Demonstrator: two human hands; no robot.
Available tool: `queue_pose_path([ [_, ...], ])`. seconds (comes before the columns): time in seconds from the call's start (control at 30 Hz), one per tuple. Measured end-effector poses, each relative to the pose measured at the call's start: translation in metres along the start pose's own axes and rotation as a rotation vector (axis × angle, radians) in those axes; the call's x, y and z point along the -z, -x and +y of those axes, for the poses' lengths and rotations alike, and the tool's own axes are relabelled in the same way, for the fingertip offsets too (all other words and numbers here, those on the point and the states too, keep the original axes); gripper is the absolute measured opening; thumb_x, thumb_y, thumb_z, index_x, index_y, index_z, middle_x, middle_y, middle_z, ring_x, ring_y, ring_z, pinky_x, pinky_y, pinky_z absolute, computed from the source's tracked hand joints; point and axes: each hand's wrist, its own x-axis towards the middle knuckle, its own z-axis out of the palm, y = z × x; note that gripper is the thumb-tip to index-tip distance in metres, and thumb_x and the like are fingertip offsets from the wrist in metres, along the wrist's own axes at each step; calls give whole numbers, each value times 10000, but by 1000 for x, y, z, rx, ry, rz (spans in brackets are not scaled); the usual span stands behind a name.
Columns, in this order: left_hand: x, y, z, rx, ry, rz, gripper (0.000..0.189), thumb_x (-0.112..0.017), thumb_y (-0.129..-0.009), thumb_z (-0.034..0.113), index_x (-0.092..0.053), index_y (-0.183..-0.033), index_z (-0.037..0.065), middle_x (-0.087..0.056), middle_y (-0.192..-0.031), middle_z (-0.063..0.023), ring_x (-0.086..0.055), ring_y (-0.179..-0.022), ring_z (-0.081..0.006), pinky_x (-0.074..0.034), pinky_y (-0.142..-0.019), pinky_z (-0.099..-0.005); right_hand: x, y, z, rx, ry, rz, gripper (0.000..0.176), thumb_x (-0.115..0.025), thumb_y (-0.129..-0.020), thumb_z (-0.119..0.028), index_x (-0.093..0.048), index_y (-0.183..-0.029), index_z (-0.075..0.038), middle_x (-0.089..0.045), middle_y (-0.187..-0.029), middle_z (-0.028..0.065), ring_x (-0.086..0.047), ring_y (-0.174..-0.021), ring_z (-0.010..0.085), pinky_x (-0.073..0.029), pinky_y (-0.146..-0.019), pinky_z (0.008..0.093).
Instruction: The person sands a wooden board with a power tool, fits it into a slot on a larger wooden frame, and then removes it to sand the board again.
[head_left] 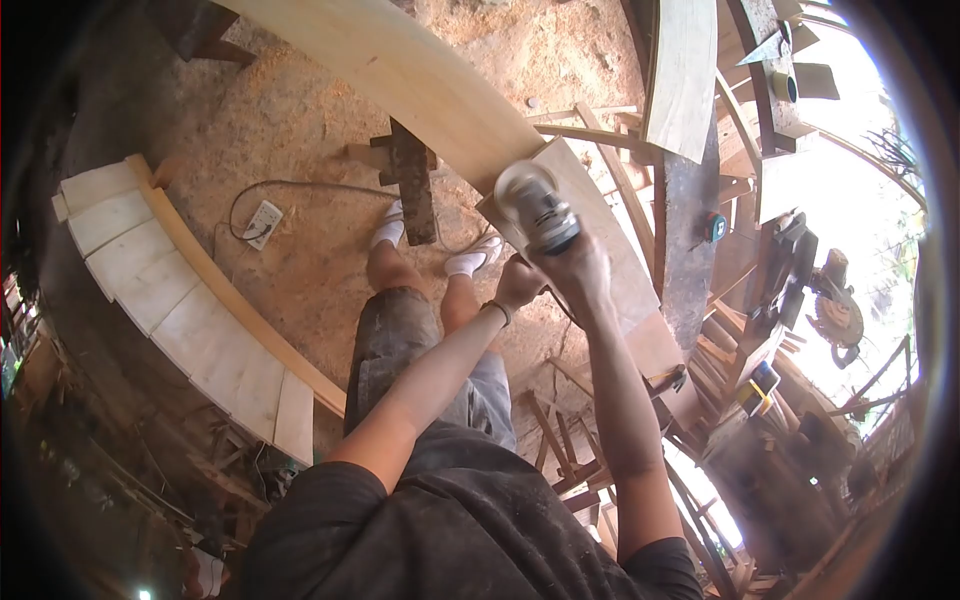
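A grey handheld power tool (545,218) with a round, blurred disc at its front end is over the wide curved wooden board (430,80), near the seam where another board piece (590,190) joins it. My right hand (578,270) is wrapped round the rear of the tool's body. Just left of it, my left hand (519,282) is closed beside the tool, near a dark cord; what its fingers hold is hidden. Whether the disc touches the wood I cannot tell.
A curved assembly of pale panels (190,290) stands at the left. On the dusty floor lie a white power strip (263,224) and its cable. A dark wooden support (412,185) is near my feet. Stacked boards, a tape measure (715,228) and a circular saw (838,312) are at the right.
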Motion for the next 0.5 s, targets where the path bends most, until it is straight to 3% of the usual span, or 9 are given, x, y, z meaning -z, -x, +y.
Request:
queue_pose_path([
  [0.1, -8, 12, 30, -83, -58, 45, 275, -807, -856, 182, -691, -1037, 10, -712, -844, -20, -590, -590, -71, -478, -517, -259, 16, -27, 14, -115, -168, 35, 625, -848, -680, -391, -653, -1126, 1, -743, -930, 229, -742, -871, 369, -575, -776, 472],
  [0.13, -8, 15, 39, -26, -30, 36, 248, -819, -841, 198, -705, -952, 8, -710, -846, -15, -607, -605, -76, -491, -522, -254, 18, -32, 16, -156, -199, 39, 627, -846, -679, -379, -657, -1134, 10, -743, -916, 227, -748, -850, 351, -582, -763, 457],
  [0.23, -3, 8, 22, 55, 19, 11, 320, -812, -832, 248, -733, -1026, 6, -756, -853, -82, -712, -770, -147, -565, -704, -332, 14, -17, 5, -185, -133, -3, 620, -850, -682, -366, -658, -1130, 17, -743, -909, 228, -748, -831, 353, -585, -752, 450],
  [0.27, -5, 6, 16, -1, 63, 25, 349, -809, -841, 236, -715, -1088, 8, -758, -871, -80, -723, -839, -152, -570, -751, -337, 7, -5, 4, -33, -168, 17, 611, -854, -688, -364, -647, -1119, 17, -740, -901, 233, -745, -823, 369, -586, -747, 464],
  [0.33, -14, -15, -40, -226, 157, 182, 369, -805, -839, 225, -702, -1121, 9, -760, -889, -79, -726, -874, -160, -572, -765, -340, -14, 3, 7, 88, -70, -53, 582, -847, -702, -382, -617, -1083, -7, -734, -876, 234, -738, -812, 398, -589, -747, 488],
  [0.43, -4, -7, -17, -351, 15, 110, 399, -808, -840, 225, -694, -1158, 13, -765, -924, -73, -731, -930, -182, -570, -792, -333, -12, 3, -2, 120, -30, -66, 591, -831, -710, -427, -602, -1081, -28, -728, -860, 235, -733, -823, 424, -595, -751, 488],
  [0.5, -3, 6, 21, -136, 11, 16, 387, -807, -849, 235, -704, -1148, 12, -768, -939, -72, -733, -931, -188, -567, -790, -327, 2, -10, -1, 33, -69, -70, 605, -827, -710, -444, -603, -1091, -30, -727, -867, 240, -733, -837, 420, -595, -754, 479],
])
